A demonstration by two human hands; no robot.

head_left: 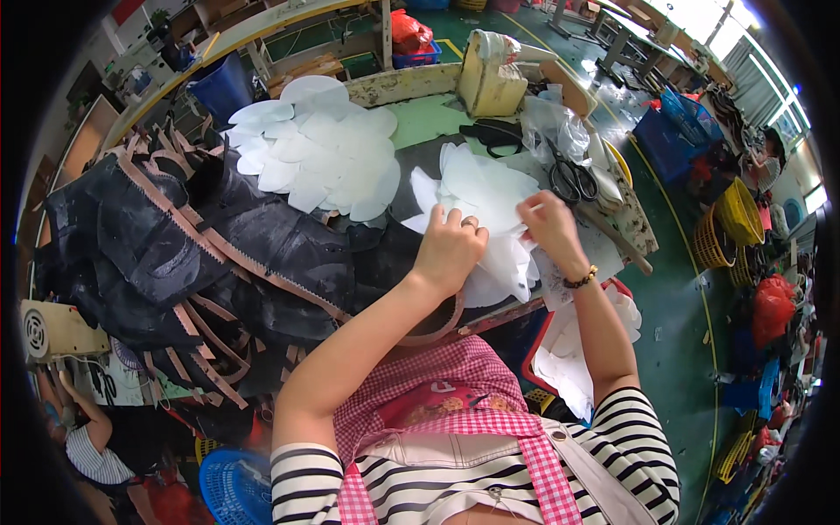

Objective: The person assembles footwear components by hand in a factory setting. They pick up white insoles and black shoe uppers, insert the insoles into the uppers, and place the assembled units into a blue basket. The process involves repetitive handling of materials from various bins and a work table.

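My left hand (449, 251) bends its fingers over a small bunch of thin white cut pieces (503, 262) near the front edge of the worktable. Close by on the right, my right hand (551, 229) pinches with thumb and fingers at the edge of the same white pieces; its fingertips are partly hidden. Just beyond both hands lies a loose pile of pale, rounded cut pieces (477, 179). A larger heap of similar rounded white pieces (328, 153) spreads over the table farther left.
Black material with toothed brown strips (262, 236) covers the left side. Black-handled scissors (573, 181) and a clear plastic bag (557, 131) lie at the right, by a cream block (490, 74). A red-rimmed bin (560, 350) of white pieces stands below my right arm. Another person (96, 437) sits lower left.
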